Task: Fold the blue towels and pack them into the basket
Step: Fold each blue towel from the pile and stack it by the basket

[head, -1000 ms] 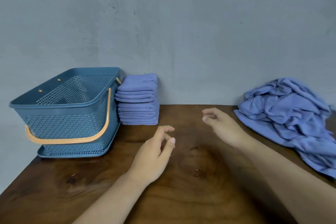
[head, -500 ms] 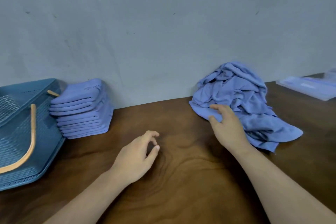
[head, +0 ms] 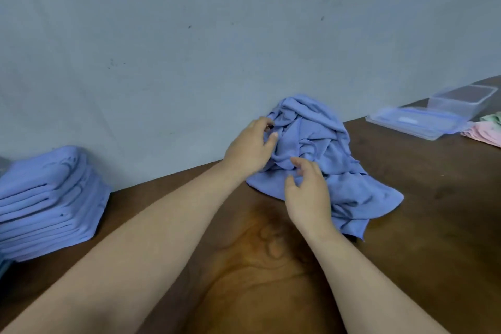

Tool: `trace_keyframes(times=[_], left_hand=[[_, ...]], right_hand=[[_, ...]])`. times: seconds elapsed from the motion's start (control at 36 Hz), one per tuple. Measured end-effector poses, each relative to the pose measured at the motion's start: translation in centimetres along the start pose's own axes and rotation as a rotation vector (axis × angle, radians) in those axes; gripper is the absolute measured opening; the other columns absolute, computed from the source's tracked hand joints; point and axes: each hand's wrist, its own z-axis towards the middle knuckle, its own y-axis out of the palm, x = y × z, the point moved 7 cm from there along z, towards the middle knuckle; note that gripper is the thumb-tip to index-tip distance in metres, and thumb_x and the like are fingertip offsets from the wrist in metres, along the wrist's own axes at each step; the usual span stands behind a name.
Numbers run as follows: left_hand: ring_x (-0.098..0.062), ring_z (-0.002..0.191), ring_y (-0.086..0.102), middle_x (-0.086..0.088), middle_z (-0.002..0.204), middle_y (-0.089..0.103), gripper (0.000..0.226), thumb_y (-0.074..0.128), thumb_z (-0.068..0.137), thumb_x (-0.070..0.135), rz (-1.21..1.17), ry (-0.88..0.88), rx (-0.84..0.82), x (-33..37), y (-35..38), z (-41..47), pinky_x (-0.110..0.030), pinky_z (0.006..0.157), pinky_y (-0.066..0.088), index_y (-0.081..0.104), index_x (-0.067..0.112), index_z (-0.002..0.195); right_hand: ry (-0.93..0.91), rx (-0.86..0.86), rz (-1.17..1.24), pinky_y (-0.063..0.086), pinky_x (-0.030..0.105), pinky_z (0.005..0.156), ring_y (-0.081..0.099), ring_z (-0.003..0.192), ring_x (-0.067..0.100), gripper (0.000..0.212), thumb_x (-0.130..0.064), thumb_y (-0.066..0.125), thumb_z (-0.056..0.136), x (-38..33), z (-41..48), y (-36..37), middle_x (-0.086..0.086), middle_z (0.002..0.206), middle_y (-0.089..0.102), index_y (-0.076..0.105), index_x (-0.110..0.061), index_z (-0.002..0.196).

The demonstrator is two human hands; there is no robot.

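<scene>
The crumpled pile of blue towels [head: 325,149] is found on the tabletop [head: 433,225], against the wall. A fold at its upper left is pinched by the left hand [head: 248,150]. The right hand [head: 307,198] is placed over its front, fingers [head: 301,163] loosely curled and slightly spread; whether they grip cannot be told. A folded stack [head: 46,203] is noted well apart, leftward.

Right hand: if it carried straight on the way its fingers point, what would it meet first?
The crumpled towel pile: the right hand points into its near side, with the fingertips over the cloth. Whether they touch it is unclear from this view.
</scene>
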Motion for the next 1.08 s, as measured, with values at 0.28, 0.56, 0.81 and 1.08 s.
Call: trace_keyframes(times=[0.28,0.56,0.81,1.08], left_hand=[[-0.031,0.147,0.046,-0.007,0.175,0.018,0.066,0.05,0.11,0.043,0.19,0.052,-0.173,2.1,2.9,10.5,-0.051,0.111,0.047,0.015,0.047,0.166],[-0.029,0.087,0.062,-0.008,0.096,0.07,0.026,0.048,0.11,0.028,0.104,0.019,-0.024,-0.9,2.9,10.2,-0.04,0.076,0.049,0.07,0.014,0.107],[-0.026,0.076,0.055,-0.007,0.083,0.06,0.042,0.036,0.113,0.039,-0.012,-0.171,0.39,-5.1,-10.0,1.7,-0.04,0.067,0.04,0.046,0.017,0.079],[-0.017,0.078,0.059,-0.008,0.08,0.057,0.042,0.057,0.109,0.029,-0.068,-0.323,0.161,-9.9,-12.4,-18.6,-0.038,0.072,0.044,0.052,0.006,0.074]], right_hand=[[-0.055,-0.004,-0.095,0.057,0.044,0.088,0.063,0.114,0.02,0.041,-0.019,0.055,0.099,0.5,0.2,0.8,-0.015,0.14,0.051,0.056,-0.03,0.139],[-0.082,-0.032,-0.166,0.057,0.042,0.086,0.052,0.124,0.011,0.038,-0.027,0.056,0.1,0.4,0.0,1.2,-0.02,0.14,0.049,0.056,-0.036,0.137],[-0.107,-0.013,-0.101,0.057,0.039,0.085,0.049,0.129,0.01,0.037,-0.022,0.057,0.098,-0.2,-0.1,0.7,-0.02,0.135,0.051,0.059,-0.036,0.132],[-0.269,-0.124,-0.116,0.046,0.033,0.092,0.056,0.121,0.017,0.032,-0.016,0.061,0.097,-2.2,-1.8,2.8,-0.006,0.129,0.061,0.066,-0.025,0.128]])
